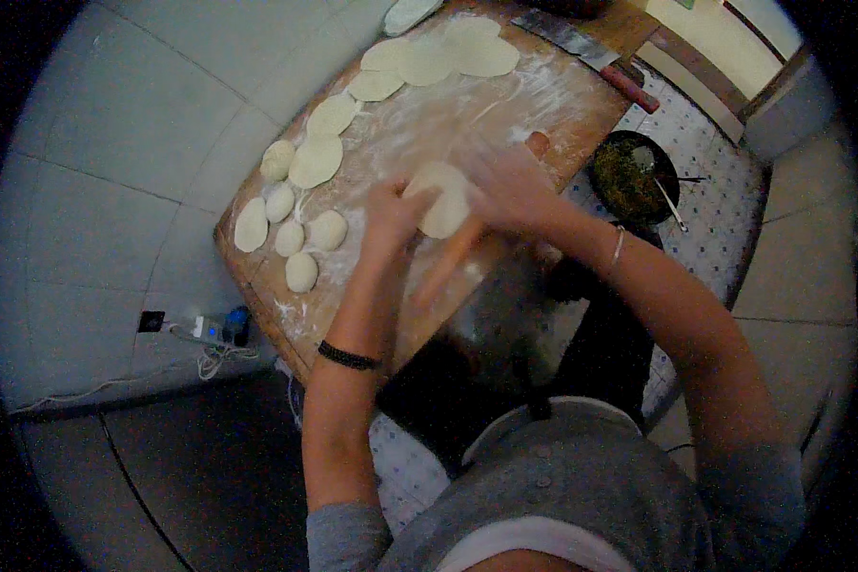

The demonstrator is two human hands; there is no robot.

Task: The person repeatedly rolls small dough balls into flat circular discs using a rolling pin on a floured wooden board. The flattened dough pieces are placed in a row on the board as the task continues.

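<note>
My left hand (393,207) pinches the left edge of a flat round of dough (445,207) at the middle of the floured wooden board (465,114). A wooden rolling pin (449,259) lies slantwise just right of this round, and what looks like its far end sticks out beyond my right hand (511,182). That hand is motion-blurred and stretches over the pin near the dough's right edge. Whether its fingers grip the pin cannot be told. Several dough balls (327,230) sit on the board left of my left hand.
Rolled dough rounds (425,61) line the board's far left edge, some overlapping. A cleaver with a red handle (629,89) rests at the far right corner. On the patterned cloth (715,207) stands a dark bowl of greenish filling (633,175) with utensils. A power strip (211,330) lies left.
</note>
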